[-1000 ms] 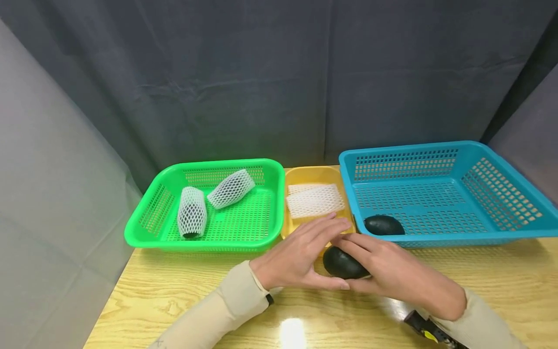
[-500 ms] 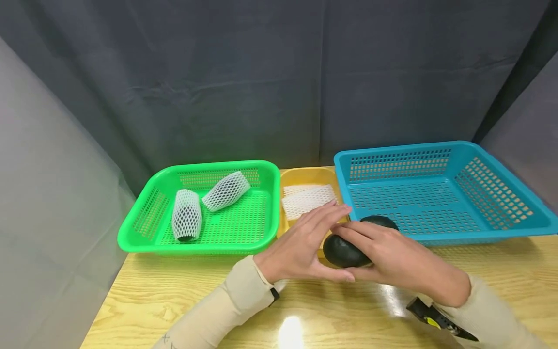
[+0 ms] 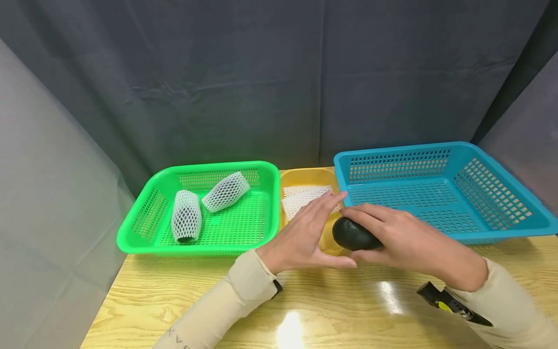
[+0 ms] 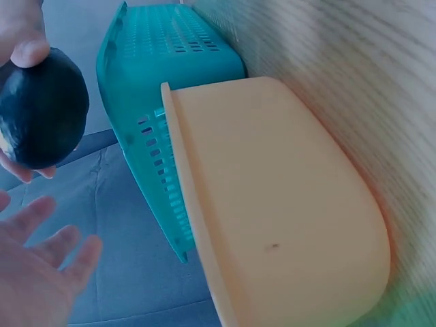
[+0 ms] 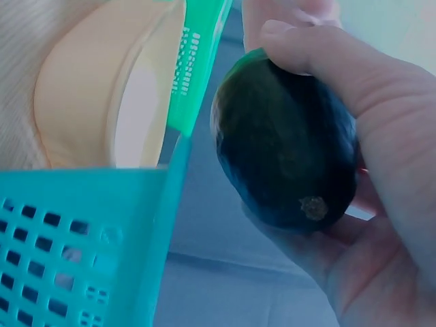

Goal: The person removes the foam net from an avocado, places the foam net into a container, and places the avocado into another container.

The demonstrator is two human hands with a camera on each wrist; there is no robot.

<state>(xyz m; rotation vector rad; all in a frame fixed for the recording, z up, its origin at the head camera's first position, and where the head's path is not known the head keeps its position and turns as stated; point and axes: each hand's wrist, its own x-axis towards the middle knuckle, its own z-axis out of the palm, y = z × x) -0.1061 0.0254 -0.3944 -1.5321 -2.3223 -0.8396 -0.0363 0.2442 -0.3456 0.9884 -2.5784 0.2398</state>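
Note:
My right hand (image 3: 403,242) grips a dark avocado (image 3: 354,234) between thumb and fingers, held up over the front of the yellow tray (image 3: 332,177). The right wrist view shows the thumb across the avocado (image 5: 286,146), with its small stem scar facing the camera. My left hand (image 3: 305,235) stands just left of it with fingers extended and thumb out. A gap separates that hand (image 4: 41,266) from the avocado in the left wrist view. White foam net sleeves (image 3: 301,203) lie in the tray, partly covered by my left hand.
A green basket (image 3: 198,248) on the left holds two netted items, a foam-netted dark fruit (image 3: 186,218) and another white net sleeve (image 3: 226,192). On the right stands a blue basket (image 3: 488,236), its near left corner hidden by my right hand. A dark curtain (image 3: 244,97) hangs behind.
My right hand has moved up and to the right with the avocado, drawing slightly away from my left hand. Its back now covers the dark fruit seen earlier in the blue basket.

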